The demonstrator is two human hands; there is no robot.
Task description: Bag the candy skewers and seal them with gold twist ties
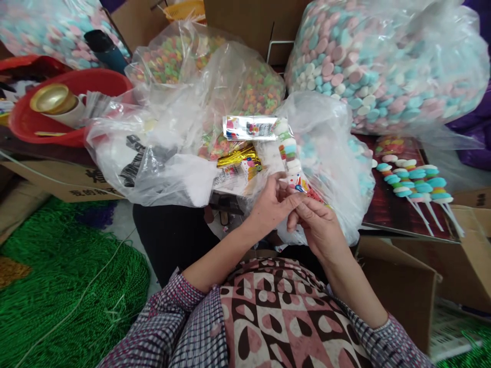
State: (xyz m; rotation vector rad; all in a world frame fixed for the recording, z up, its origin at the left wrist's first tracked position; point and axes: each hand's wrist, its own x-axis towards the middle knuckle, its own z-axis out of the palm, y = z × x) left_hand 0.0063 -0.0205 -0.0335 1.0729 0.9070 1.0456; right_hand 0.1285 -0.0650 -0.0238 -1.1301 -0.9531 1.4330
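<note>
My left hand (274, 202) and my right hand (316, 225) meet in front of me, both pinching the lower end of a candy skewer in a clear printed wrapper (289, 153). The skewer carries white, green and pink candy discs and points up and away from me. The wrapper's printed top flap (249, 128) sticks out to the left. A bundle of gold twist ties (236, 157) lies just left of the hands on a clear bag.
Large clear bags of pastel candy discs (383, 61) and of small coloured rings (245, 87) stand behind. Finished candy skewers (414, 184) lie on a dark board at right. A red basin (46, 117) sits at left, green cord (69, 276) on the floor, cardboard boxes (402, 286) right.
</note>
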